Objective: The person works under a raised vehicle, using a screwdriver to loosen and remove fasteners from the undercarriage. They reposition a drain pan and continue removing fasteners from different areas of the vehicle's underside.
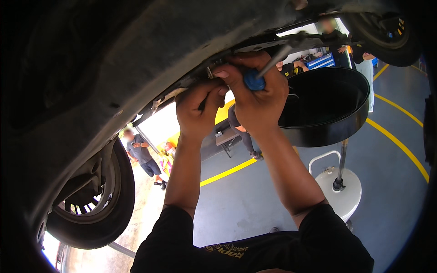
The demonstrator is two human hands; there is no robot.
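Both of my hands are raised to the edge of a dark underbody panel [132,54] on a lifted car. My right hand [257,107] is closed around a screwdriver [254,81] with a blue handle. Its metal shaft points up and to the right, away from the panel, while my thumb and fingertips press near a small light-coloured piece [210,72] at the panel's edge. Just left of it, my left hand [195,109] is curled with the thumb against the fingers. Whatever those fingers grip at the edge is hidden.
A black round oil drain pan [327,136] on a pole stands close to my right forearm, above its white tank [341,191]. Wheels hang at lower left [123,195] and upper right [400,50]. Several people stand farther off. A blue tool chest [321,61] is behind the pan.
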